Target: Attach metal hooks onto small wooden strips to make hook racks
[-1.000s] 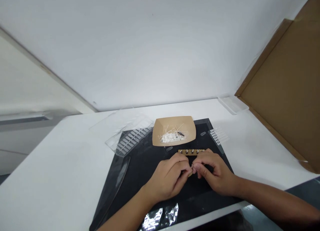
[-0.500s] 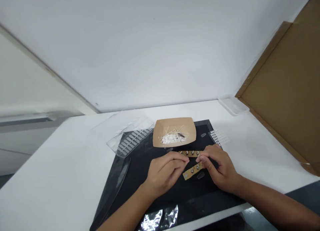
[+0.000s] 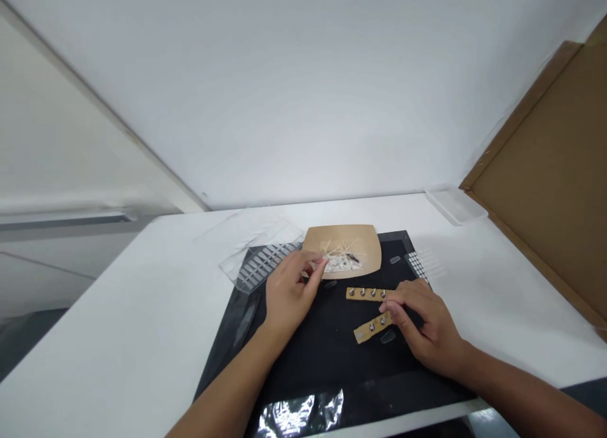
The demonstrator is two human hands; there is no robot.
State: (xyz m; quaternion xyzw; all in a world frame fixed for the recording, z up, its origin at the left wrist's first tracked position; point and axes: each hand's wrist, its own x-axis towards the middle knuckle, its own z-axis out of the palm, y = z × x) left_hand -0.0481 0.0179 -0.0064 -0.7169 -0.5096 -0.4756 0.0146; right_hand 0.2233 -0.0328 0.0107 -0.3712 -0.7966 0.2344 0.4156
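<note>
Strip [image 3: 365, 332], tan with metal studs, lies angled on black mat [image 3: 308, 356], right end under the right hand [image 3: 427, 327]. Right thumb and fingers bunched there; can't tell if they pinch it. Second strip [image 3: 367, 294] just beyond, right end also by those fingers. Clear oval piece [image 3: 387, 337] beside the first. Left hand [image 3: 291, 292] at left front of tan tray [image 3: 341, 231], thumb and index tips close; can't tell if anything's pinched. White-dot sheet [image 3: 420, 264] at mat's right edge.
</note>
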